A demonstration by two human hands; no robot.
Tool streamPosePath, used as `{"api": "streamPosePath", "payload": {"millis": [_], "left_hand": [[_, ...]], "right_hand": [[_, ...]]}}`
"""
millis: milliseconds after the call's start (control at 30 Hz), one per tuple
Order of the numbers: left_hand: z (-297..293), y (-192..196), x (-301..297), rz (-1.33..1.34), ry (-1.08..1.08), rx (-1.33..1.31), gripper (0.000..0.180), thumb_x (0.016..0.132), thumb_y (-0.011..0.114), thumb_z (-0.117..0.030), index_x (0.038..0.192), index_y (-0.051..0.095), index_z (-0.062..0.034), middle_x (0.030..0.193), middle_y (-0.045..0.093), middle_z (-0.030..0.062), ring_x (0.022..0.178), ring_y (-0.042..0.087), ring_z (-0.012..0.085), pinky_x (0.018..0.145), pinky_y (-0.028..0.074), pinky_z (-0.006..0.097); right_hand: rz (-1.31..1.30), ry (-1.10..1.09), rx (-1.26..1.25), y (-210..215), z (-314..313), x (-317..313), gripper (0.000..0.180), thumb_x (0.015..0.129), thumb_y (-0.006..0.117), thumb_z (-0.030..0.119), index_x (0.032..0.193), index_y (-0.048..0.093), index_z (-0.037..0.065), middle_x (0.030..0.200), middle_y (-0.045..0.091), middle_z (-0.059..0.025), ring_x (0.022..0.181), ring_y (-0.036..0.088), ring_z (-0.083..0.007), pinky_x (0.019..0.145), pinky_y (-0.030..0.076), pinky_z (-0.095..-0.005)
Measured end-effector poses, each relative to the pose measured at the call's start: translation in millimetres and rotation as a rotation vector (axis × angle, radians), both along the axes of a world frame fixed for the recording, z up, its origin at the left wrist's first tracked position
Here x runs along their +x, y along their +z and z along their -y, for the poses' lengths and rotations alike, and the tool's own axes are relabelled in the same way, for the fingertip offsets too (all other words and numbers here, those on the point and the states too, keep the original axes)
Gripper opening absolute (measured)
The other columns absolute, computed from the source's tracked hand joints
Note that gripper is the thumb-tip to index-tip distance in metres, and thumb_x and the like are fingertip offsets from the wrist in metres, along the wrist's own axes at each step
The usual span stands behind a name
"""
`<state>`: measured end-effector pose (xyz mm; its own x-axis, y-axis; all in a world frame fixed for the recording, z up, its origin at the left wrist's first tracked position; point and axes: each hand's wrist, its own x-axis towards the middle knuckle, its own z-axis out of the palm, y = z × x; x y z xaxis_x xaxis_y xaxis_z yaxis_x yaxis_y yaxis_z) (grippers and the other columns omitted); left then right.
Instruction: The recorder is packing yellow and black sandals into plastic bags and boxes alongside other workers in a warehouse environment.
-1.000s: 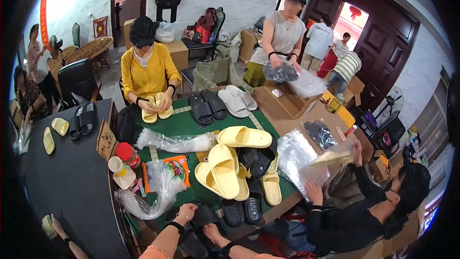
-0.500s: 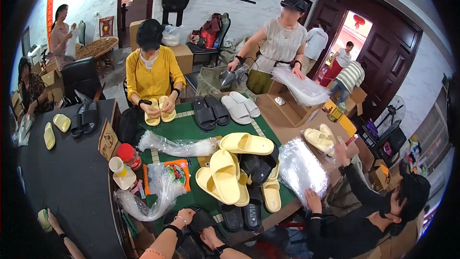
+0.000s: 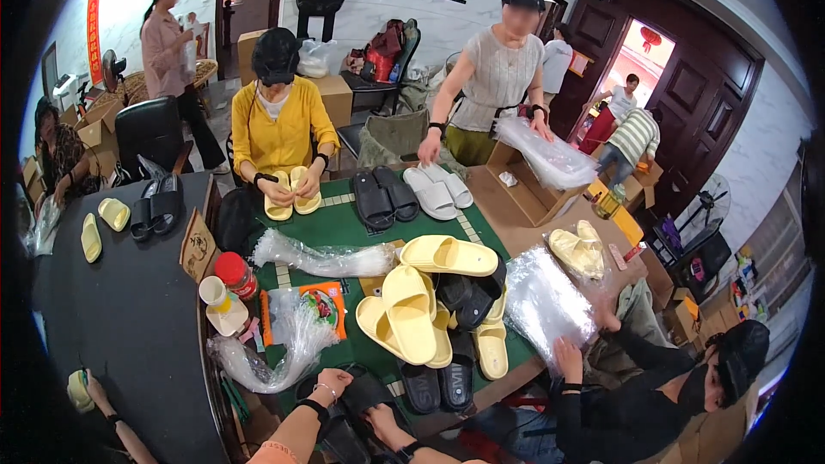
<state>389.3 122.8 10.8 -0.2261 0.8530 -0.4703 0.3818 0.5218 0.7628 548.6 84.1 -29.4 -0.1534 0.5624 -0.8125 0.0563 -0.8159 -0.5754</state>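
Observation:
At the lower edge, a pair of black slide sandals lies in front of me; one black slide [image 3: 371, 385] points away. My left hand [image 3: 331, 384], with a bracelet and a black wristband, is pinched closed above it; whatever its fingers hold is too small to make out. My right hand [image 3: 383, 420] grips this slide near its strap. To the right lie more black slides [image 3: 456, 385]. Beyond them rises a pile of pale yellow slides [image 3: 404, 314] mixed with black ones. A bundle of clear plastic strips [image 3: 288, 361] curves beside my left hand.
A green-topped table [image 3: 344, 236] carries grey and white slides, a red-lidded jar [image 3: 235, 271] and a stack of clear bags [image 3: 550, 296]. Co-workers stand or sit around it: one in yellow, one in a white top, one in black at right. A black table [image 3: 129, 318] adjoins on the left.
My hands stay nearly in place over the black slides. The far co-worker's hand has reached down to the white slides. A person at the back left has walked to the right.

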Motion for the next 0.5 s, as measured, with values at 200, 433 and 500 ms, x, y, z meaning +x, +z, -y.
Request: {"api": "streamPosePath", "payload": {"millis": [200, 433, 500], "left_hand": [[10.5, -16.7, -7.2, 0.025, 0.36, 0.284, 0.011, 0.067, 0.063, -0.005, 0.078, 0.063, -0.003, 0.072, 0.063, 0.008, 0.063, 0.059, 0.0136, 0.062, 0.047, 0.024], [30.7, 18.4, -7.1, 0.493, 0.42, 0.431, 0.011, 0.072, 0.058, 0.002, 0.084, 0.057, 0.0029, 0.078, 0.06, 0.006, 0.069, 0.056, 0.0103, 0.064, 0.045, 0.022], [35.7, 5.6, -13.7, 0.533, 0.472, 0.438, 0.011, 0.073, 0.057, 0.002, 0.084, 0.057, 0.0029, 0.078, 0.06, 0.006, 0.069, 0.056, 0.0104, 0.065, 0.045, 0.022]], "right_hand": [[0.5, 0.354, 0.556, 102.9, -9.4, 16.4, 0.019, 0.081, 0.053, 0.021, 0.084, 0.058, 0.003, 0.068, 0.058, -0.0072, 0.064, 0.056, -0.0167, 0.056, 0.041, -0.0261], [0.164, 0.42, 1.154, 89.7, -50.8, -55.5, 0.021, 0.079, 0.053, 0.011, 0.098, 0.055, 0.002, 0.086, 0.061, -0.0097, 0.068, 0.058, -0.0133, 0.064, 0.045, -0.0246], [0.094, 0.467, 1.028, 86.5, -51.4, -58.5, 0.02, 0.08, 0.052, 0.01, 0.098, 0.055, 0.002, 0.086, 0.061, -0.009, 0.069, 0.058, -0.013, 0.064, 0.045, -0.0239]]}}
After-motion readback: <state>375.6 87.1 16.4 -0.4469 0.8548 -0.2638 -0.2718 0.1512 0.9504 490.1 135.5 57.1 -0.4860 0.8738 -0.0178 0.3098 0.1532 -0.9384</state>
